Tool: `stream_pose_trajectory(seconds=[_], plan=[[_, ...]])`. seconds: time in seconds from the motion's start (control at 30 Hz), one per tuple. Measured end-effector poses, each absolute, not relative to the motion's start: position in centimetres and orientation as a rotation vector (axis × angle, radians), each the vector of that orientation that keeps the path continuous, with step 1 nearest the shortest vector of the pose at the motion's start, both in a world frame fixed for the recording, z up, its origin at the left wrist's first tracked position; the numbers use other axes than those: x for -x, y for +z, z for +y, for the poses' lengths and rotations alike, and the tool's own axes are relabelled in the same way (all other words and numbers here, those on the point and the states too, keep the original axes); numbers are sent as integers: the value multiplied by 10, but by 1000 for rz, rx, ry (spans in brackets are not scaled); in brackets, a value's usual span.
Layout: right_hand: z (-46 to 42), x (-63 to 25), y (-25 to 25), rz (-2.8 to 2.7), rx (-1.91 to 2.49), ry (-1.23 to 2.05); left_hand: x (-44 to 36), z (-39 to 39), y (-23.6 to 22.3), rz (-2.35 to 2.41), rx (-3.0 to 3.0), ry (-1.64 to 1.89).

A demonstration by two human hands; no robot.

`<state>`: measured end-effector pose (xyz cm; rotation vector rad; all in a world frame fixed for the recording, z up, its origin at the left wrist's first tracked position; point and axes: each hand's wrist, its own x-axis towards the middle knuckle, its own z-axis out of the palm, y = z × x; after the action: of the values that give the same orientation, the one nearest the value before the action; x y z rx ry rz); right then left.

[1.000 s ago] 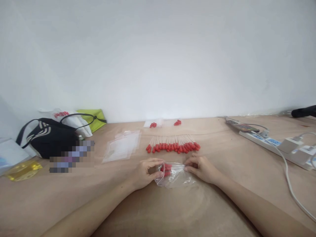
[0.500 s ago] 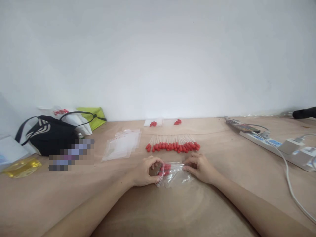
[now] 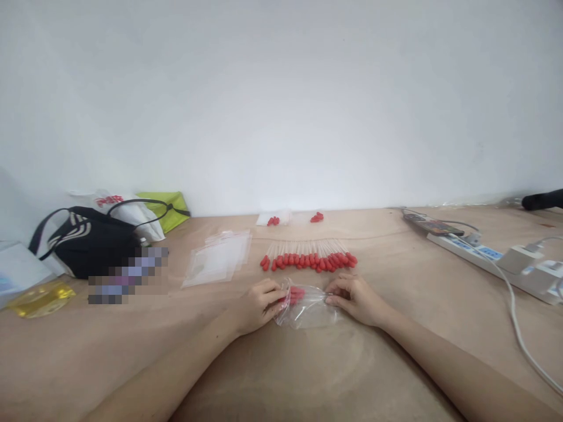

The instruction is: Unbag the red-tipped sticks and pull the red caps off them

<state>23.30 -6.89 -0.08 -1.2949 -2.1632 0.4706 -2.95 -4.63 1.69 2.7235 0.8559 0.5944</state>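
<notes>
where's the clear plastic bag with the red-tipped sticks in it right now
In the head view, the clear plastic bag is between the left hand and right hand, just nearer than the row of red-tipped sticks.

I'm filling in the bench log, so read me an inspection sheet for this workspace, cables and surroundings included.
Surface: brown tabletop, faint line across.
Job's things: clear bag holding red-ended pieces; beyond it, a row of red-ended sticks; flat clear bags to the left.
Clutter: black bag and yellow item, left side.
Hands: left hand and right hand both gripping the clear bag.
Cables: white cable trailing beside the power strip, right side.
Surroundings: pale wall; other people, nothing seen.
</notes>
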Motion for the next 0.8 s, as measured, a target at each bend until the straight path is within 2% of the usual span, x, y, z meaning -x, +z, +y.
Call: stream_pose_trajectory(seconds=[0.3, 0.67, 0.8], plan=[[-66, -233, 0, -2152, 1266, 574, 12, -55, 18, 1136, -2498, 607], [-72, -233, 4, -2252, 1274, 548, 17, -53, 23, 1188, -2413, 574], [-72, -231, 5, -2271, 1256, 572, 12, -52, 23, 1074, -2464, 542]])
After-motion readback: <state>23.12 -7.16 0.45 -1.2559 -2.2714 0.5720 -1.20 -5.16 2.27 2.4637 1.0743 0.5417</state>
